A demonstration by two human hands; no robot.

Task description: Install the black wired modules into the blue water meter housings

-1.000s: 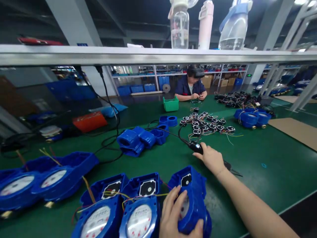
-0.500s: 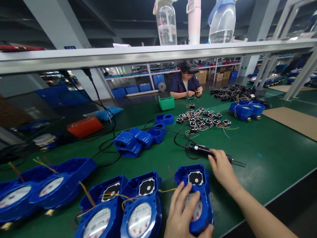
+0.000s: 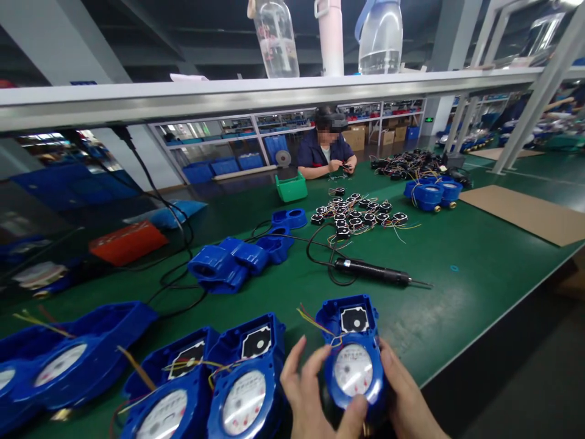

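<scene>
A blue water meter stands at the front of the bench, its round white dial facing up. Behind the dial, an open compartment holds a black, white-edged module, with red and yellow wires hanging over the left side. My left hand grips the meter from the left, thumb on its lower front, fingers curved and spread. Against the right side presses my right hand, its fingers partly hidden by the housing. Beyond them a black electric screwdriver lies on the bench, its thin bit pointing right.
More blue meters stand to the left. Blue covers and cables lie behind them. Farther back are several wired black modules, a green bin and a co-worker. A shelf with bottles crosses above.
My right hand has let go of the screwdriver, which now lies on the bench, and has come to the meter's right side. My left hand has shifted off the dial to the left side.
</scene>
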